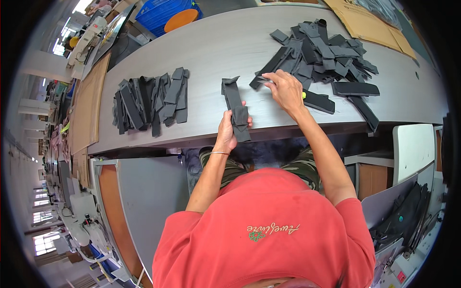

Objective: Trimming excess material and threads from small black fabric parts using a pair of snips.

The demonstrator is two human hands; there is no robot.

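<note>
My left hand (226, 132) grips a dark grey fabric strip (233, 98), folded over at its near end, just above the table's front edge. The strip stands upright in view, its far end bent into a small flap. My right hand (287, 92) is closed on a small pointed tool (264, 79), seemingly thread snips; a yellow-green end shows by the heel of the hand, and the rest is hidden by the fingers. Beyond and right of that hand lies a loose heap of similar strips (324, 53). One dark strip (319, 102) rests just beside the right wrist.
Strips laid side by side form a bundle (150, 101) on the table's left part. The pale grey table (206, 53) curves across the view. Brown cardboard (370, 24) lies at the far right, with a blue crate (161, 14) beyond the table. A grey panel (153, 192) stands left below.
</note>
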